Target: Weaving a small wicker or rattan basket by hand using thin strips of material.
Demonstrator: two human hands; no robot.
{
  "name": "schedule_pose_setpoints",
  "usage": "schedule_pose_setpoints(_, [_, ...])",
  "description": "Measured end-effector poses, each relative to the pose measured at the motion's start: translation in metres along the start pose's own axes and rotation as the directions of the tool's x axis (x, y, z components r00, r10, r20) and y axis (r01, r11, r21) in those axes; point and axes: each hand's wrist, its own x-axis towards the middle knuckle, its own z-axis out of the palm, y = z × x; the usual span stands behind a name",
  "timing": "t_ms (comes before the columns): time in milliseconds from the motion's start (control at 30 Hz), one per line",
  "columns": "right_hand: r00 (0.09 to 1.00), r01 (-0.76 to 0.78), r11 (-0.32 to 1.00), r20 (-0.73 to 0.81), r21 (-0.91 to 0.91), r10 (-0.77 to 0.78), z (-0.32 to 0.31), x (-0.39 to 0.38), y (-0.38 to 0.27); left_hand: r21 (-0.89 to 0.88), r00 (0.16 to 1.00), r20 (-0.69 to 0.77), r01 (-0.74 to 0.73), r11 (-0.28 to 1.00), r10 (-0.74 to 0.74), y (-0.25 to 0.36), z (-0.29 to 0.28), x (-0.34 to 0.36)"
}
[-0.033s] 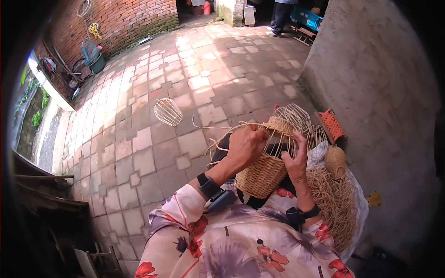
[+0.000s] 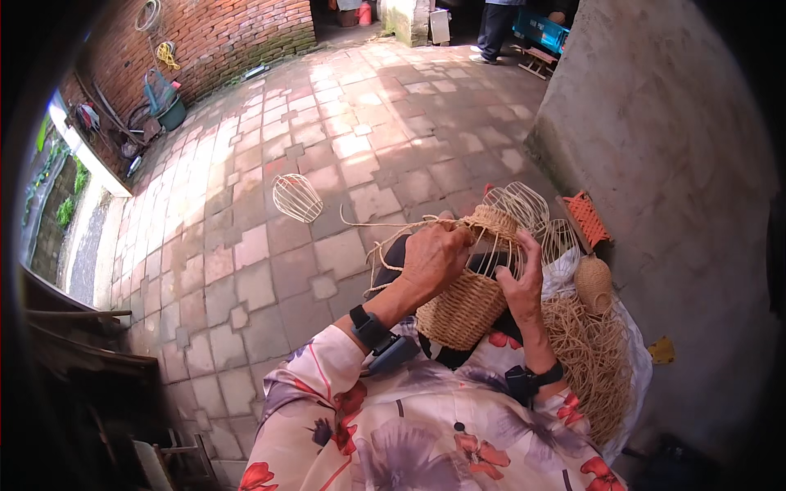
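Note:
A half-woven straw basket (image 2: 458, 315) rests on my lap, with bare pale spokes between its lower body and a narrow woven band (image 2: 491, 218) at the top. My left hand (image 2: 434, 254) is closed, pinching straw at that band's left side, and a long loose strand (image 2: 368, 223) trails off leftward. On the basket's right, my right hand (image 2: 524, 278) grips the upright spokes, thumb near the woven body. Beside it lie a heap of loose straw (image 2: 585, 360) in a white sack (image 2: 636, 360), a rounded woven piece (image 2: 591, 277) and pale basket frames (image 2: 520, 204).
A single frame (image 2: 296, 196) lies on the paved floor (image 2: 221, 327). A concrete wall (image 2: 679, 164) rises at right, with an orange item (image 2: 585, 219) against it. A person's legs (image 2: 491, 37), a blue crate (image 2: 536, 33) and a brick wall (image 2: 213, 33) are farther back.

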Motion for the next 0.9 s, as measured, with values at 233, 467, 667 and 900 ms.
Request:
schedule_pose_setpoints(233, [1.0, 0.004, 0.999, 0.002, -0.05, -0.004, -0.001, 0.002, -0.007, -0.372, 0.865, 0.381, 0.466, 0.803, -0.326, -0.012, -0.007, 0.005])
schedule_pose_setpoints(467, [0.998, -0.061, 0.994, -0.011, 0.091, 0.062, -0.005, -0.002, 0.003, -0.705, 0.778, 0.537, 0.626, 0.334, -0.325, -0.056, -0.041, 0.01])
schedule_pose_setpoints(667, [0.998, -0.054, 0.997, 0.031, 0.056, 0.052, -0.008, -0.003, 0.003, -0.645, 0.729, 0.601, 0.684, 0.34, -0.326, -0.064, -0.016, 0.004])
schedule_pose_setpoints(900, [0.998, -0.018, 0.999, 0.064, 0.041, 0.015, -0.007, -0.003, 0.008, -0.393, 0.881, 0.422, 0.392, 0.832, -0.215, -0.076, 0.018, -0.003])
